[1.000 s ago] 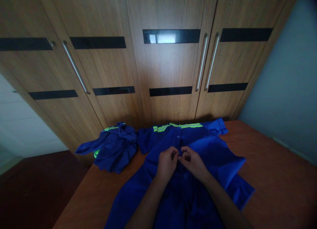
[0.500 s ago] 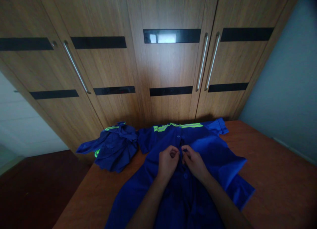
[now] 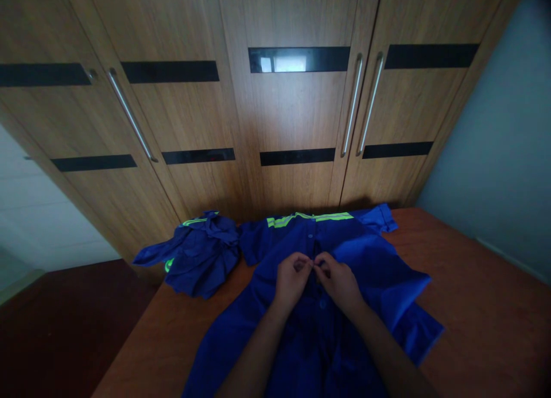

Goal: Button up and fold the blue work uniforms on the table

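Note:
A blue work coat (image 3: 241, 312) with a yellow-green reflective band across its upper part lies spread on the wooden table, its buttoned front facing up. My left hand (image 3: 293, 280) pinches the coat's front edge near the middle. Right beside it, my right hand (image 3: 340, 283) pinches the same front opening, and the fingertips of both hands meet. What exactly sits between the fingertips is too small to make out. One button (image 3: 310, 236) shows above my hands and another button (image 3: 322, 304) just below them.
A crumpled blue garment (image 3: 202, 260) with reflective strips lies at the table's left edge. Behind the table (image 3: 486, 306) stands a wooden wardrobe (image 3: 297, 111) with long metal handles. A pale wall (image 3: 499, 157) rises at the right, and dark floor (image 3: 73, 317) shows at the left.
My right hand has shifted slightly left, so the fingertips of both hands, apart before, now touch at the coat's front. The garments lie as before.

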Motion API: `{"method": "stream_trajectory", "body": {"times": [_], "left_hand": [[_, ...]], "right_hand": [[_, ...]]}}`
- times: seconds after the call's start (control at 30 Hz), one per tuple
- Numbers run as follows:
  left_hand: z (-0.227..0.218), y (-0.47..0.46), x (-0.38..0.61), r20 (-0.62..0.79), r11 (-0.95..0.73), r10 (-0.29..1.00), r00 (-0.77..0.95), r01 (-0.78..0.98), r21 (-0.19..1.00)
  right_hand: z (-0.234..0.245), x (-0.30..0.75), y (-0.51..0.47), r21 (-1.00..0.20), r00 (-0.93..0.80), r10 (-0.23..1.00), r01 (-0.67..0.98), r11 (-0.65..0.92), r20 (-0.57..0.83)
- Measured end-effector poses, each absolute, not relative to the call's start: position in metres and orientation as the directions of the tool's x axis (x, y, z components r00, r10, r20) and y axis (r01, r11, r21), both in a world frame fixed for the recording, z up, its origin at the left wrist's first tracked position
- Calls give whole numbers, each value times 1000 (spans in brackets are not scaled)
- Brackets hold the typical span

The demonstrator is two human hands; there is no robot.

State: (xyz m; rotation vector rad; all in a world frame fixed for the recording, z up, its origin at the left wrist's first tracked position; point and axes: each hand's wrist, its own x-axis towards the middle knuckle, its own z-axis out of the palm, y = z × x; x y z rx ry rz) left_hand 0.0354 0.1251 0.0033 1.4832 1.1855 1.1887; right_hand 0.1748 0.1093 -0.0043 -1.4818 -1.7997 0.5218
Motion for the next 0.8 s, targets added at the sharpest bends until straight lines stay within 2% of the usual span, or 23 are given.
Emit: {"method": "stream_trajectory", "body": {"times": [0.1,0.23,0.4,0.57,0.63,0.7,0.8], "left_hand": [[0,127,35,60,-61,994,96,12,998],[-1,127,37,37,-33,996,80,-47,998],[1,125,39,109,-109,989,102,2,994],[3,121,40,294,-318,946,137,212,924],[2,120,40,330,-358,933,142,297,885],[1,120,39,345,-372,928,138,352,859],[-1,121,37,322,-346,938,126,404,847]], "right_hand": [[2,175,108,-842,-42,963,477,254,266],[5,174,110,-973,-9,991,190,131,132],[6,177,113,-999,-12,1000,-50,-17,-16],[6,180,111,-961,-46,989,-231,-151,-144],[7,180,110,-951,-80,985,-256,-170,-155],[7,179,110,-968,-94,987,-203,-149,-132],[1,179,112,-999,-47,998,38,-29,-30]]}}
